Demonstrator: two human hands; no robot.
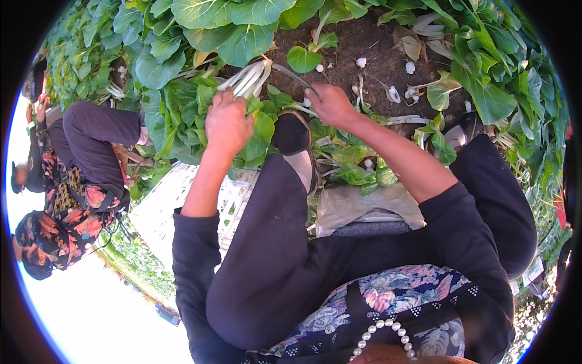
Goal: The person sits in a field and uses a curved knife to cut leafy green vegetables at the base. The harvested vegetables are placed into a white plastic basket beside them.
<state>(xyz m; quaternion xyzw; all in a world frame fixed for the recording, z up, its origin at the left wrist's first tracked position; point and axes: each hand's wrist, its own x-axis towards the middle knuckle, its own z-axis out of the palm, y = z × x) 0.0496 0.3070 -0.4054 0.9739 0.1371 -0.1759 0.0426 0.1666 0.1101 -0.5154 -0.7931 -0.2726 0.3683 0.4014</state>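
Observation:
My left hand [229, 119] grips a head of bok choy [251, 76] around its leaves and stalks. The head lies tilted, its white stalks and root end pointing up and to the right, away from me. In my right hand [331, 105] is a knife with a narrow, slightly curved metal blade [292, 76]; my fingers cover its handle. The blade's far end meets the base of the bok choy, though I cannot tell how deep it sits. Cut leaves [186, 109] bunch beside and under my left hand.
White cut stubs [361, 62] dot the brown soil [350, 41]. Standing bok choy [484, 86] grows right and ahead. A white plastic crate [232, 191] stands by my left knee, near my shoe [293, 134]. Another person [86, 182] sits at left, with someone else beyond.

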